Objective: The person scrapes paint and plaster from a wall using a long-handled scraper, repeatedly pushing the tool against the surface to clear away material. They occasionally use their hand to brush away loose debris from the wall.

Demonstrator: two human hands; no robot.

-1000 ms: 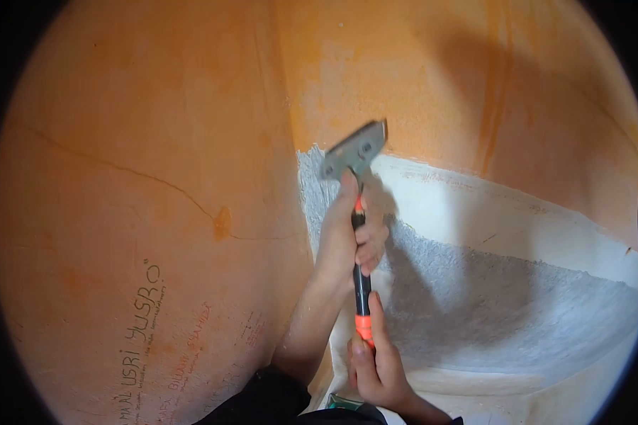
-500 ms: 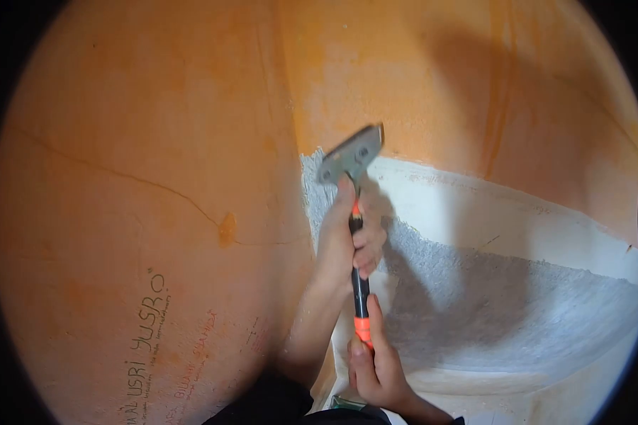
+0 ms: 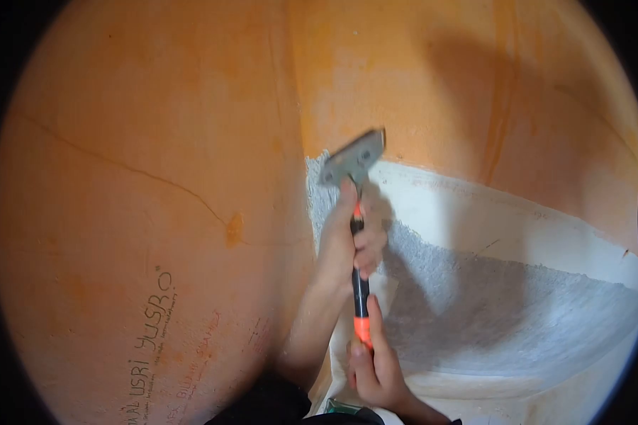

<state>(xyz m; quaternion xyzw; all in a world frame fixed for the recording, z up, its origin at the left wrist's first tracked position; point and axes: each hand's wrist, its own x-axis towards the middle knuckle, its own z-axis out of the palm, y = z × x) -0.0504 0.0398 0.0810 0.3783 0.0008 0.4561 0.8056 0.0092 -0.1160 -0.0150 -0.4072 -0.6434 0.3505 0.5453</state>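
Observation:
A wall scraper (image 3: 361, 287) with a black handle, orange bands and a wide grey metal head stands nearly upright in front of the wall corner. My left hand (image 3: 352, 230) is closed round the upper handle, its thumb laid along the neck just below the head. Lower down, my right hand (image 3: 371, 368) grips the orange end, with one finger stretched up along the handle. The slanted scraper head overlaps the upper edge of the white stripped band (image 3: 432, 191), close to the corner. Rough grey scraped wall (image 3: 468, 290) shows behind the handle.
To the left, an orange wall (image 3: 120, 227) carries a long crack and handwriting (image 3: 149, 333). Orange paint (image 3: 404, 85) covers the wall above the white band. Part of a green object (image 3: 342, 406) shows at the bottom, beside dark sleeves. Shadows fall across the right wall.
The wall has shifted slightly right and down in view. Both hands keep the same grip on the scraper, whose head sits a touch lower in view.

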